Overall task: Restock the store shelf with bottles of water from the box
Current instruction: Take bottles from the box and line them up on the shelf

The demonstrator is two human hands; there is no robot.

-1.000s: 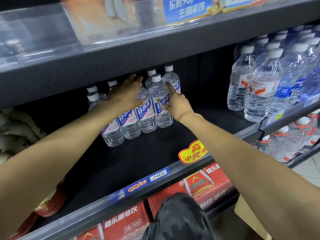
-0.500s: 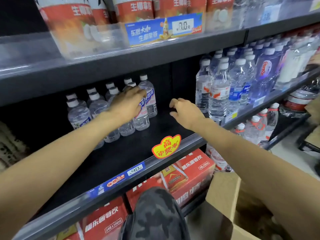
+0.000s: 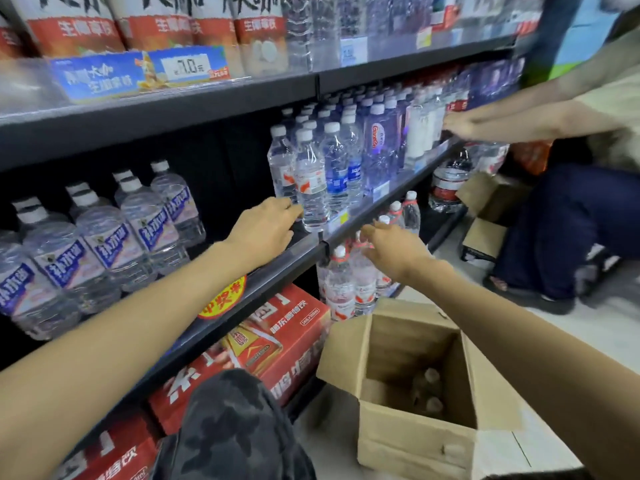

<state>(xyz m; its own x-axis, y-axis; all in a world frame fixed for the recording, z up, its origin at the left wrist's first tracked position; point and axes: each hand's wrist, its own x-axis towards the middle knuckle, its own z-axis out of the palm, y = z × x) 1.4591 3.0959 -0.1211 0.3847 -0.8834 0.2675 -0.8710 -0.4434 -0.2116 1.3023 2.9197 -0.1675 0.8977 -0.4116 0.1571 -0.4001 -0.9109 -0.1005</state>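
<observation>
Hands have come away from the restocked row since half a second ago: your left hand (image 3: 265, 227), which lay on the clear plastic blue-labelled water bottles (image 3: 104, 244) then, is off them now, and the view has swung right and down so the open brown cardboard box (image 3: 412, 434) on the floor shows in full. Those bottles stand in rows on the dark middle shelf (image 3: 277, 268), well to the left of both hands. Your left hand hangs over the shelf's front edge, fingers loosely spread and empty, its fingertips just beside a clear red-and-white-labelled bottle (image 3: 311, 188) at the start of the next bay; you cannot tell whether they touch it. Your right hand (image 3: 394, 251) is out past the shelf edge, in front of the red-capped bottles (image 3: 349, 285) on the lower shelf, fingers open and holding nothing. A few pale bottle caps (image 3: 431, 389) show deep in the box, below your right forearm. At far right another person's hand (image 3: 459, 126) rests at the same shelf's edge.
</observation>
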